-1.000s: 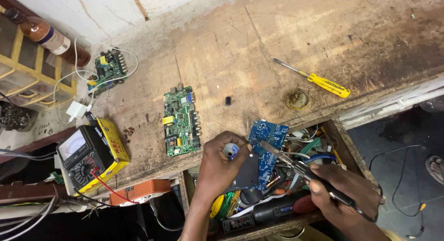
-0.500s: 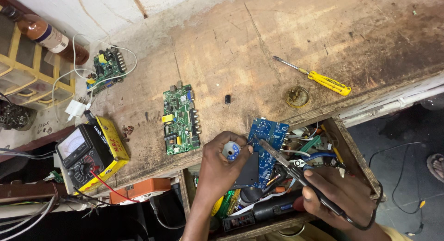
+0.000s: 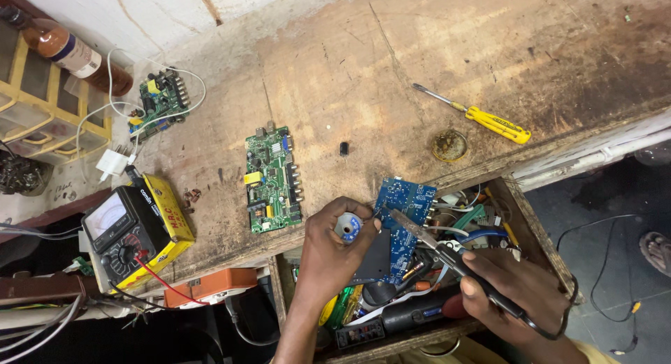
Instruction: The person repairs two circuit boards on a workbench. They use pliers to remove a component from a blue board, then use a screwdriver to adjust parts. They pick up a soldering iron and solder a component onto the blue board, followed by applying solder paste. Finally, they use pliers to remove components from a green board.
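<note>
My left hand holds a small spool of solder wire and rests on a blue circuit board that lies over an open drawer. My right hand grips a black soldering iron by its handle. The iron's metal tip reaches the blue board's left edge, close to the spool. A black cord runs from the iron's handle past my right wrist.
A worn wooden bench carries a green circuit board, a smaller green board with white wires, a yellow-handled screwdriver, a round tin and a yellow-cased analogue multimeter. The open drawer holds tools and wires.
My right hand has brought the soldering iron up and left, so its tip now meets the blue board near the solder spool. My left hand has stayed in place.
</note>
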